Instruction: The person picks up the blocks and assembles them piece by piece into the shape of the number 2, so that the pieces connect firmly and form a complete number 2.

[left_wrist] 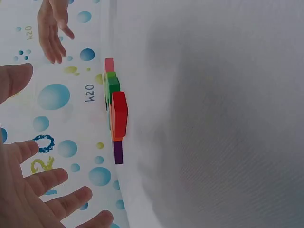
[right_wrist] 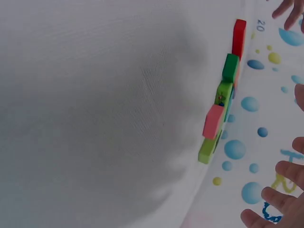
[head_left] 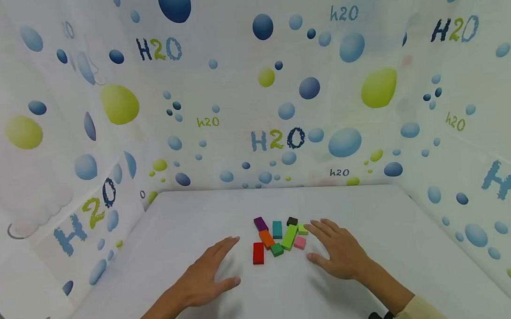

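Note:
Several coloured blocks lie in a loose cluster on the white table (head_left: 157, 257). At its left are a purple block (head_left: 260, 223), an orange block (head_left: 266, 239) and a red block (head_left: 258, 253). A teal block (head_left: 276, 229) and a green block (head_left: 277, 250) lie in the middle. Toward the right are a long lime block (head_left: 289, 237), a black block (head_left: 292, 221), a small lime block (head_left: 302, 229) and a pink block (head_left: 299, 243). My left hand (head_left: 206, 276) hovers left of the cluster, fingers spread and holding nothing. Opposite it, my right hand (head_left: 339, 250) is spread beside the pink block, also without a thing.
White curtains (head_left: 236, 94) printed with blue and lime bubbles rise behind the table and along both sides. A dark object (head_left: 380, 318) shows at the bottom edge near the right sleeve (head_left: 419, 309).

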Available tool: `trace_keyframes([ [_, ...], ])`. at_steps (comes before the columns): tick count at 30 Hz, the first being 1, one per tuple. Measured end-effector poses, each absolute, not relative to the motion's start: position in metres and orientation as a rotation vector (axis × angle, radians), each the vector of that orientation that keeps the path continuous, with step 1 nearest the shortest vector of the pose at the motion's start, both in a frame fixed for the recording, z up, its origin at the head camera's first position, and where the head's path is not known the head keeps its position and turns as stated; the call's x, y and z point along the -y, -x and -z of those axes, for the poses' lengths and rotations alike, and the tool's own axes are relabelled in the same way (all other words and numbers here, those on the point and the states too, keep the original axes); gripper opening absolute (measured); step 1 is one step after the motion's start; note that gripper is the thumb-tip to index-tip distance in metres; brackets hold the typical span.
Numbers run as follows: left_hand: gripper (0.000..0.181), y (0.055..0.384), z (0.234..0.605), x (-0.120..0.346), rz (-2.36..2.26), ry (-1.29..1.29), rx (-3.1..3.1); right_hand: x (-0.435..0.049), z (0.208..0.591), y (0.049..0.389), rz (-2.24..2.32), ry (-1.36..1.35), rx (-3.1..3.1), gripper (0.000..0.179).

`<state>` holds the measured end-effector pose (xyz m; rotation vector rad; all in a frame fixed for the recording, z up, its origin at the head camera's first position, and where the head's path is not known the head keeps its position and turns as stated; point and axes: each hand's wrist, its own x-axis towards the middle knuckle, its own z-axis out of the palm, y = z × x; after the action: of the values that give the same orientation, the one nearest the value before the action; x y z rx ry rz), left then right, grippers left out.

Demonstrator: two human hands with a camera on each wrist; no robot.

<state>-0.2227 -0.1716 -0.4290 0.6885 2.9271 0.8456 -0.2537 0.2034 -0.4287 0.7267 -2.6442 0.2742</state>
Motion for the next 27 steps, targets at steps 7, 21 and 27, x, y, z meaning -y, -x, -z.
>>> trace_keyframes([
  [7, 0.085, 0.203, 0.43, 0.158, -0.912, -0.568, -2.846, -0.195, 0.442, 0.266, -0.382, -0.607, 2.831, 0.066],
  [21, 0.085, 0.172, 0.426, 0.143, -0.869, -0.595, -2.895, -0.168, 0.45, 0.284, -0.296, -0.526, 2.945, 0.065],
  [27, 0.086, 0.167, 0.425, 0.137, -0.834, -0.586, -2.936, -0.15, 0.452, 0.281, -0.264, -0.529, 2.948, 0.066],
])
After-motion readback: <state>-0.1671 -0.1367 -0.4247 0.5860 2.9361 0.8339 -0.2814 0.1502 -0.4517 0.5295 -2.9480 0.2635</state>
